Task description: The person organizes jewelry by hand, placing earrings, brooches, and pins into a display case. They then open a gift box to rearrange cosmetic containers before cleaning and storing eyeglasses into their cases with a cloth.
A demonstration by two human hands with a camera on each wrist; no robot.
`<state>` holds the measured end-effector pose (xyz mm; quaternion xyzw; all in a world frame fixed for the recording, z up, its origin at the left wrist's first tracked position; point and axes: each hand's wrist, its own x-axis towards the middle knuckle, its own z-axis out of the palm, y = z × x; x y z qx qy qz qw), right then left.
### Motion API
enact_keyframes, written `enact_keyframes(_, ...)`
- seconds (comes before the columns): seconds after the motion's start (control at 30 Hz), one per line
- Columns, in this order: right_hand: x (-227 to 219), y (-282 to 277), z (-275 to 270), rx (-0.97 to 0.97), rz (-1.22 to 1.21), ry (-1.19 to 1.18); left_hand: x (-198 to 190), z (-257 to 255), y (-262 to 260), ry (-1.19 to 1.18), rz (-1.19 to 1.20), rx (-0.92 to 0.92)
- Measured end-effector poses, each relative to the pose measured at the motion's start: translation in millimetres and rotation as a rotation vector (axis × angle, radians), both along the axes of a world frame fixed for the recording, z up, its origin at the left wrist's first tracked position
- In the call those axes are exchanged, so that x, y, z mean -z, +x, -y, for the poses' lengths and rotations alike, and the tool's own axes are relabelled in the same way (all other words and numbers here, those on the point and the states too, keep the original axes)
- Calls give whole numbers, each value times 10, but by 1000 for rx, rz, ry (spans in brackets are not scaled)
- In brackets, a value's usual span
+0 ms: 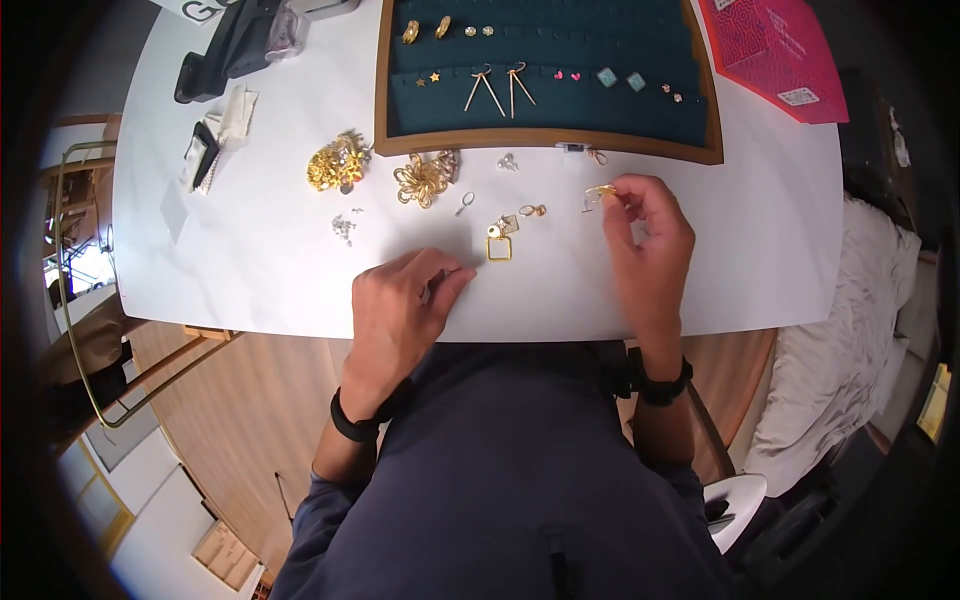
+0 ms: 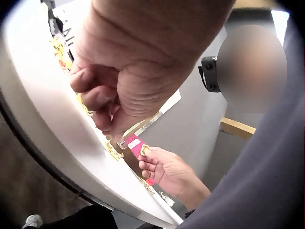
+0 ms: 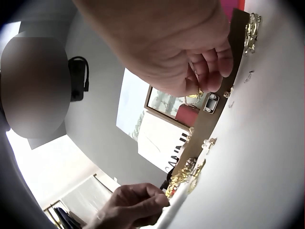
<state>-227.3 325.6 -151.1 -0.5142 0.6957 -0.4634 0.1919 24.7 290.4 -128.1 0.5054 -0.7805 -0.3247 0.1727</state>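
Observation:
My right hand (image 1: 652, 235) is raised over the right part of the table and pinches a gold earring (image 1: 600, 191) between thumb and fingertips. The earring also shows at those fingertips in the right wrist view (image 3: 194, 97). Near the front edge my left hand (image 1: 400, 300) rests low, fingers loosely curled, with nothing seen in it. Just beyond its fingertips lies a gold square-framed earring (image 1: 499, 249) with small pieces beside it. A silver ring-like piece (image 1: 465, 203) and a small gold piece (image 1: 533, 210) lie farther in.
A wood-framed display tray (image 1: 550, 142) with a dark green lining holds several earrings in rows at the back. Gold jewellery piles (image 1: 338, 163) (image 1: 421, 182) and a silver cluster (image 1: 343, 230) lie left of centre. A pink package (image 1: 775, 60) sits back right, dark cases (image 1: 235, 45) back left.

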Motion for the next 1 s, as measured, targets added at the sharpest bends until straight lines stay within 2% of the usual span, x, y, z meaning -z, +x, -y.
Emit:
enact_keyframes(0.1, -35, -106, -81, 87, 386, 34, -11, 1, -18, 30, -3, -8)
enact_keyframes(0.2, -147, -409, -229, 226, 573, -64, 15, 3, -48, 23, -24, 8)
enact_keyframes(0.23, -204, -497, -265, 296, 570, -77, 24, 4, -54, 19, -29, 19)
enact_keyframes(0.33, -166, -794, -461, 338, 616, -56, 44, 18, -104, -8, -95, 74)
enact_keyframes(0.43, -77, -859, -666, 230, 659, 33, 81, 14, -123, -62, -67, 132)
enact_keyframes(0.53, -16, -715, -699, 179, 733, 7, 70, -1, -152, -51, -51, 116)
enact_keyframes(0.67, 12, -591, -676, 232, 538, -66, 60, -4, -148, -34, -51, 82)
enact_keyframes(0.83, 9, -503, -654, 174, 583, -38, 92, 7, -87, -32, -61, 54)
enact_keyframes(1.0, -58, -283, -662, 121, 667, 67, 109, 22, -119, -172, -72, 217)
